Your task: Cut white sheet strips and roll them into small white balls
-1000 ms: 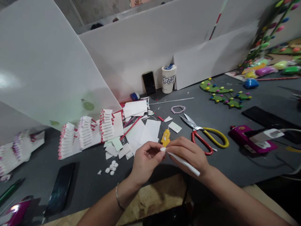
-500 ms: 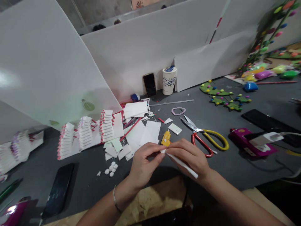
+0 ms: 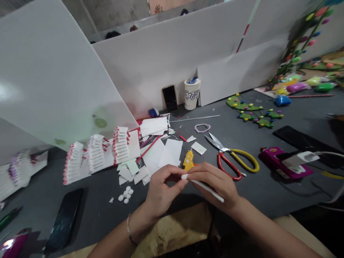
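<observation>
I have the left hand pinching a white piece between thumb and fingertip, and the right hand gripping a white strip, above the near part of the desk. Whether the two join, I can't tell. The hands block part of a yellow glue gun. A magenta gadget is cut off lower left. Dark letter-like marks on the cup defeat my reading.

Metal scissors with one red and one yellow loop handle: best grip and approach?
I'd grip the red loop and yellow loop together, from the near right. The scissors lie flat, their parted blades pointing away to the left, so the handles face that side. The right hand is close to the red loop; allow for it.
</observation>
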`<state>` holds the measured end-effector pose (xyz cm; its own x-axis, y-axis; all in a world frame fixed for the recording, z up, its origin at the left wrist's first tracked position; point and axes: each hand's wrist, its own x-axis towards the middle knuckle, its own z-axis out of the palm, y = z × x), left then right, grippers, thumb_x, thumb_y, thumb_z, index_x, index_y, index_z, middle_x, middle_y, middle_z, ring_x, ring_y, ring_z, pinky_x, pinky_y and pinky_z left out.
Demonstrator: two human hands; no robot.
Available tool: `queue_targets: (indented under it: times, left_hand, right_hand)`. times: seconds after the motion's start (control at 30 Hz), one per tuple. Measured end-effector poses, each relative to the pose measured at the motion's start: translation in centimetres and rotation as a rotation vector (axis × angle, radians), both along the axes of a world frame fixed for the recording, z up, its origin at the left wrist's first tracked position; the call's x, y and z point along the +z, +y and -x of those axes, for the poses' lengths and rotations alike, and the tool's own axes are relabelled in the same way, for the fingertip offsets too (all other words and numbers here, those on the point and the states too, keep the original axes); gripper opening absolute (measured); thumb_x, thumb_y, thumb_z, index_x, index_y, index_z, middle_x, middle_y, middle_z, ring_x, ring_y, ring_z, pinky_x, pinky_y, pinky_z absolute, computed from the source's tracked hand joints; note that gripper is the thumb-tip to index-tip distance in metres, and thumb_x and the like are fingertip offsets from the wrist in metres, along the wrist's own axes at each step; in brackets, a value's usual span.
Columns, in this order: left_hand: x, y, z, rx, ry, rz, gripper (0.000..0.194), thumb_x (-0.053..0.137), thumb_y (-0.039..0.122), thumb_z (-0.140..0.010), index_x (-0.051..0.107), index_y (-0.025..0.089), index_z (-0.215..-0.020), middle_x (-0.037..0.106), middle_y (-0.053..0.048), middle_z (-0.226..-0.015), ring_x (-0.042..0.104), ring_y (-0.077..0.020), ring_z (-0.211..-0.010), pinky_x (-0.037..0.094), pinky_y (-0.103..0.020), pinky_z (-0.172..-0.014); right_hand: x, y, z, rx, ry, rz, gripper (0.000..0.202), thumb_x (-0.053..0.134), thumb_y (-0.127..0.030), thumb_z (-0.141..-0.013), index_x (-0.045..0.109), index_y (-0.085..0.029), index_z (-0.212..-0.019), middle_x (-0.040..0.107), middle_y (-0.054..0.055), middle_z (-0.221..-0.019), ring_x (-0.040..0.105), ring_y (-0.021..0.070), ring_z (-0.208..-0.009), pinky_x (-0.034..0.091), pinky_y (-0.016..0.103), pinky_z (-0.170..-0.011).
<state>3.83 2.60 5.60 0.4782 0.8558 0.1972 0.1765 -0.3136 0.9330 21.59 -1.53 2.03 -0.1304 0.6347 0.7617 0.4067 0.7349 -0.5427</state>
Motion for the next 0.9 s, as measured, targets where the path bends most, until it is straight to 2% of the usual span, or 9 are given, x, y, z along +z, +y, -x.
queue_targets:
  times: [0.33, 0.53, 0.67, 0.77, 0.83, 0.9]
  left_hand:
    - [0.3, 0.1, 0.0, -0.037, -0.005, -0.041, 0.008, 0.07, 0.015, -0.077, 0.068, 0.017, -0.084, 0.068, -0.001, -0.08, 0.062, -0.0119, -0.073, 0.05, -0.02, -0.067]
    - [0.2, 0.0, 0.0, -0.024, -0.012, -0.024, 0.006, 0.07, 0.016, -0.078, 0.067, 0.017, -0.084, 0.068, -0.001, -0.08, 0.063, -0.0114, -0.073, 0.051, -0.019, -0.067]
    - [0.3, 0.0, 0.2, -0.01, 0.02, -0.102, 0.007, 0.069, 0.015, -0.08, 0.067, 0.018, -0.086, 0.068, 0.0, -0.081, 0.063, -0.0108, -0.073, 0.051, -0.019, -0.067]
    - [0.4, 0.1, 0.4, 0.008, 0.061, -0.209, 0.008, 0.068, 0.014, -0.081, 0.066, 0.019, -0.087, 0.068, 0.0, -0.081, 0.063, -0.0109, -0.073, 0.052, -0.019, -0.067]
    - [0.4, 0.2, 0.5, 0.002, 0.093, -0.296, 0.008, 0.067, 0.014, -0.081, 0.066, 0.019, -0.087, 0.068, 0.0, -0.081, 0.064, -0.0113, -0.074, 0.052, -0.02, -0.068]
    - [0.4, 0.3, 0.4, -0.027, 0.118, -0.389, 0.01, 0.066, 0.013, -0.082, 0.066, 0.019, -0.089, 0.07, -0.001, -0.083, 0.065, -0.0122, -0.076, 0.053, -0.022, -0.07]
  right_hand:
    - [1.0, -0.4, 0.2, -0.051, 0.073, 0.018, 0.021, 0.061, -0.006, -0.085, 0.066, -0.017, -0.101, 0.071, 0.008, -0.085, 0.067, 0.0173, -0.077, 0.054, 0.031, -0.07]
    - [1.5, -0.7, 0.3, 0.014, 0.069, 0.063, 0.03, 0.058, -0.004, -0.085, 0.064, -0.019, -0.11, 0.072, 0.009, -0.092, 0.068, 0.018, -0.083, 0.055, 0.031, -0.072]
    - [1.5, -1.0, 0.2, 0.002, 0.091, 0.115, 0.026, 0.061, -0.009, -0.084, 0.065, -0.021, -0.107, 0.071, 0.008, -0.093, 0.067, 0.018, -0.084, 0.054, 0.031, -0.076]
    - [1.4, -1.2, -0.4, 0.088, 0.238, 0.31, 0.024, 0.059, -0.034, -0.09, 0.066, -0.021, -0.108, 0.07, 0.009, -0.097, 0.066, 0.0213, -0.09, 0.053, 0.033, -0.078]
    - [1.5, -1.2, -0.7, 0.136, 0.39, 0.55, 0.037, 0.046, -0.048, -0.094, 0.067, -0.021, -0.106, 0.07, 0.009, -0.098, 0.065, 0.021, -0.089, 0.052, 0.032, -0.076]
    - [1.6, -0.9, -0.8, 0.14, 0.487, 0.815, 0.042, 0.042, -0.052, -0.095, 0.069, -0.02, -0.101, 0.07, 0.007, -0.094, 0.065, 0.0185, -0.083, 0.051, 0.029, -0.071]
